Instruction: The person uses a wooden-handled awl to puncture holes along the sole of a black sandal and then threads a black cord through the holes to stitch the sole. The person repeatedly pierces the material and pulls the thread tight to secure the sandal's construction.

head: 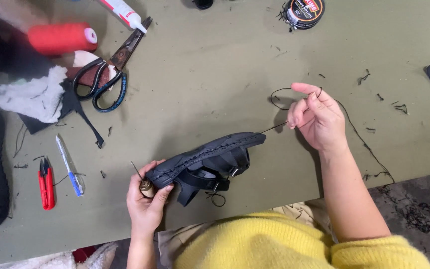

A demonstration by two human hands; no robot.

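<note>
a: olive-green surface (215,65). far left, what's there?
b: red thread spool (61,38), white fluffy cloth (28,97), black-handled scissors (106,74) lying flat just right of the cloth, white glue tube (123,13) near the scissor tips. lower down, red thread snips (46,182) and a blue-white pen (68,165) beside them.
a: left hand?
b: left hand (146,201) near the front edge, fingers closed around a wooden-handled awl (145,185), needle pointing up-left; thumb and fingers also touching the end of the black sandal (206,157).
a: sandal position?
b: centre of the surface, sole turned up, tilted, straps underneath, stitching along the sole rim.
a: right hand?
b: right hand (318,117) raised right of the sandal, fingertips pinched on black thread (275,127), pulled taut from the sandal's far end; more thread loops over the fingers and trails off right.
a: anything else?
b: round polish tin (302,12) top edge, thread scraps (402,107) scattered right, yellow sweater (279,244) at bottom.
</note>
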